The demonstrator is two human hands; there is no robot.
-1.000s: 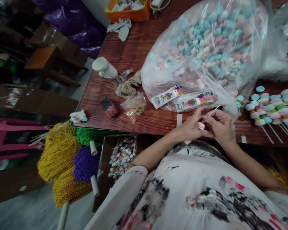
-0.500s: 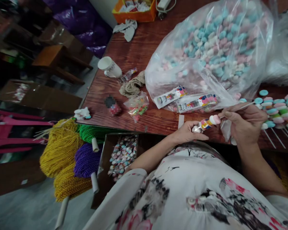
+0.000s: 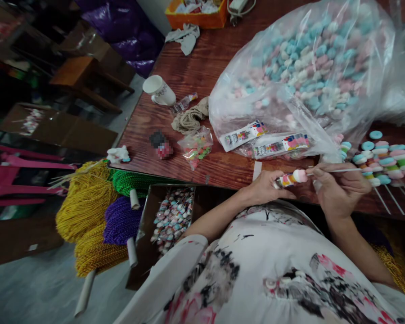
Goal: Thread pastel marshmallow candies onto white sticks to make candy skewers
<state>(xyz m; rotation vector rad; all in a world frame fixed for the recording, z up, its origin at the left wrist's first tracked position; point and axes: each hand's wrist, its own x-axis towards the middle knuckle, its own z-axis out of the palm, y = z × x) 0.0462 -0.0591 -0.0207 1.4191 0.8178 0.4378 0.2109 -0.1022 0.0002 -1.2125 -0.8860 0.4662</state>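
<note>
My left hand (image 3: 266, 186) is closed around a small clear wrapper with a colourful print (image 3: 285, 181). Out of the wrapper's right end shows a marshmallow skewer (image 3: 301, 175), its end piece pink and white. A thin white stick (image 3: 344, 170) runs to the right from that end. My right hand (image 3: 340, 191) pinches the stick just beside the pink piece. Right of this hand lie finished-looking marshmallow skewers (image 3: 398, 164) in a stack, sticks towards me. Flat printed wrappers (image 3: 280, 145) lie just beyond my hands.
Behind the wrappers bulges a big clear bag of marshmallows (image 3: 307, 67). On the table's left are a white mug (image 3: 159, 90), a cloth bundle (image 3: 191, 118) and a small bag of gummy candies (image 3: 196, 148). Below the edge stand a box of wrapped sweets (image 3: 172, 220) and yellow cord bundles (image 3: 84, 207).
My hands were together around a pink piece; they moved apart, showing the skewer in the printed wrapper. Since then my right hand has shifted slightly left and down, the stick now nearly level.
</note>
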